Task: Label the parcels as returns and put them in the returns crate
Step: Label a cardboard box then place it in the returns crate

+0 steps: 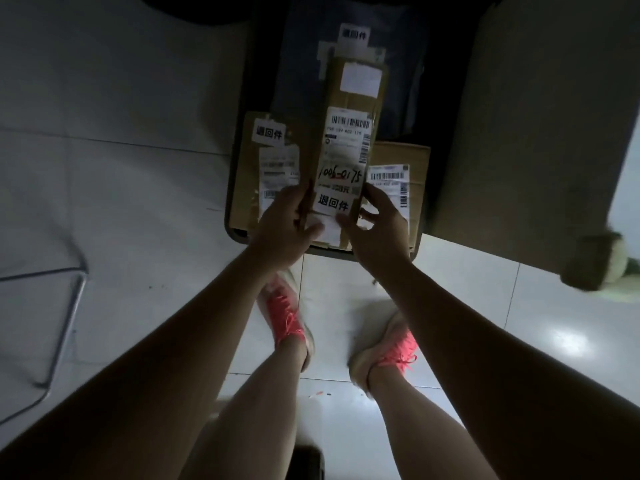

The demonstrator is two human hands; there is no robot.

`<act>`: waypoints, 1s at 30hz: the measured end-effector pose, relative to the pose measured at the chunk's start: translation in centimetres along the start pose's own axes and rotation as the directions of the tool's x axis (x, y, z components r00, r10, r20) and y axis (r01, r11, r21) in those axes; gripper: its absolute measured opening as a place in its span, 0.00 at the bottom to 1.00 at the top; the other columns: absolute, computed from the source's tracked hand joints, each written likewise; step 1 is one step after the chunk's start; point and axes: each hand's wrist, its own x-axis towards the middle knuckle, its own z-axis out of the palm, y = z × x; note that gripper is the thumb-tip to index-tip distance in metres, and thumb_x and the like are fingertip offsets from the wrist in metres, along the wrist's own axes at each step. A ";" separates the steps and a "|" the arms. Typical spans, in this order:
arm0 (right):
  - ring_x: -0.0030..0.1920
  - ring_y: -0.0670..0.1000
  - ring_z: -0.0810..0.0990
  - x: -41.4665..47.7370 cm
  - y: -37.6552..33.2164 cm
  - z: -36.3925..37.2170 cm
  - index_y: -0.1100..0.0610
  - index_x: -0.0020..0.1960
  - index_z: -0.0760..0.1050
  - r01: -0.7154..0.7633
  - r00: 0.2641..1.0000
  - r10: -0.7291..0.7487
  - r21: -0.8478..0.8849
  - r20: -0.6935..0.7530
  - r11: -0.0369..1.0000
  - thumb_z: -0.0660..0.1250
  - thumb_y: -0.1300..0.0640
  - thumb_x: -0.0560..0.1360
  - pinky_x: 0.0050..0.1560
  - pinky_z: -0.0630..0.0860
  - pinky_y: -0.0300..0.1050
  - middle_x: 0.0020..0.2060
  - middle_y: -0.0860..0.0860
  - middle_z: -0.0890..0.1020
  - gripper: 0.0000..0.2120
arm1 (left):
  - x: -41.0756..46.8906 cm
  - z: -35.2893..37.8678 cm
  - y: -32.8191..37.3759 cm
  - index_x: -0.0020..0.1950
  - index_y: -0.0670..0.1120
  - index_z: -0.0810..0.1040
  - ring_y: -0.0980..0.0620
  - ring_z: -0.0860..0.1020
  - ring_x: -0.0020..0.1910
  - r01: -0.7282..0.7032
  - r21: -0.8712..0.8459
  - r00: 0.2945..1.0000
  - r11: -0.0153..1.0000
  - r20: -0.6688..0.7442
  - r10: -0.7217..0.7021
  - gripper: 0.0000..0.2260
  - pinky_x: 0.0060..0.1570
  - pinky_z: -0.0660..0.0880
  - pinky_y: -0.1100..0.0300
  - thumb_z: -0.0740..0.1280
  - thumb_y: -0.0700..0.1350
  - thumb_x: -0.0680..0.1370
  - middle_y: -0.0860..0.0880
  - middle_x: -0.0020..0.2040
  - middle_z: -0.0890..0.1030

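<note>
Brown long parcel (349, 133) held in grip of left hand (280, 223), right hand (379, 232); two boxes (410, 155), one crate (239, 236) beneath.

head view | faces steeply down | close above crate (237, 233) on floor (450, 306)

Brown cardboard parcel (349, 109), white paper labels (333, 203); glossy tiled floor (519, 341); knitted shoes (284, 317).
</note>
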 end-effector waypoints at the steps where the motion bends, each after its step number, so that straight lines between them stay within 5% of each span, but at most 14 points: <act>1: 0.54 0.41 0.80 -0.2 -0.2 -0.3 0.50 0.71 0.71 -0.001 1.000 0.001 -0.020 0.014 1.000 0.76 0.55 0.72 0.52 0.79 0.38 0.59 0.43 0.81 0.30 | -0.3 -0.2 0.3 0.67 0.45 0.71 0.49 0.78 0.62 0.005 0.019 1.000 1.000 0.018 -0.005 0.22 0.56 0.81 0.52 0.73 0.44 0.75 0.46 0.63 0.78; 6: 0.66 0.51 0.76 -1.9 -4.2 -4.2 0.52 0.74 0.67 0.083 0.997 -0.078 -0.343 0.027 0.936 0.73 0.49 0.75 0.59 0.73 0.44 0.68 0.50 0.76 0.31 | -2.6 -4.1 5.4 0.74 0.48 0.66 0.45 0.72 0.68 0.037 0.260 0.999 0.965 0.011 -0.041 0.31 0.62 0.76 0.50 0.74 0.49 0.74 0.46 0.69 0.73; 11: 0.69 0.54 0.71 -6.2 -12.1 -11.4 0.44 0.74 0.64 0.322 0.947 -0.210 -0.693 0.244 0.645 0.70 0.41 0.74 0.65 0.73 0.57 0.71 0.47 0.72 0.32 | -5.4 -11.5 15.6 0.74 0.51 0.66 0.42 0.71 0.67 -0.020 0.673 0.988 0.740 -0.098 0.116 0.35 0.57 0.75 0.44 0.76 0.50 0.71 0.46 0.71 0.70; 16: 0.61 0.57 0.77 -11.3 -21.1 -18.6 0.50 0.66 0.71 0.381 0.911 -0.370 -0.720 0.184 0.580 0.73 0.46 0.71 0.61 0.75 0.55 0.61 0.49 0.76 0.26 | -9.1 -18.3 27.2 0.72 0.49 0.65 0.41 0.73 0.62 0.033 0.785 0.974 0.618 -0.165 0.158 0.37 0.54 0.73 0.46 0.78 0.52 0.68 0.44 0.65 0.72; 19: 0.69 0.57 0.71 -15.1 -26.2 -23.8 0.49 0.72 0.68 0.366 0.906 -0.393 -0.757 0.157 0.541 0.70 0.48 0.74 0.64 0.72 0.55 0.72 0.49 0.69 0.28 | -13.4 -21.2 33.2 0.76 0.51 0.62 0.41 0.71 0.64 0.054 0.818 0.978 0.572 -0.159 0.136 0.41 0.53 0.73 0.47 0.78 0.55 0.68 0.45 0.67 0.71; 24: 0.66 0.57 0.73 -22.9 -33.0 -33.3 0.49 0.70 0.69 0.335 0.890 -0.447 -0.791 0.087 0.513 0.72 0.49 0.71 0.61 0.74 0.53 0.67 0.49 0.72 0.29 | -20.5 -25.3 44.1 0.72 0.50 0.67 0.43 0.72 0.65 0.103 0.814 0.958 0.572 -0.236 0.163 0.31 0.54 0.74 0.50 0.75 0.53 0.72 0.46 0.66 0.72; 30: 0.66 0.58 0.74 -32.2 -37.4 -43.6 0.48 0.69 0.72 0.302 0.859 -0.510 -0.766 -0.040 0.568 0.72 0.45 0.70 0.63 0.75 0.52 0.66 0.50 0.75 0.28 | -25.9 -27.0 56.5 0.66 0.48 0.73 0.40 0.76 0.60 -0.022 0.843 0.919 0.538 -0.195 0.343 0.23 0.54 0.77 0.49 0.72 0.48 0.73 0.43 0.63 0.76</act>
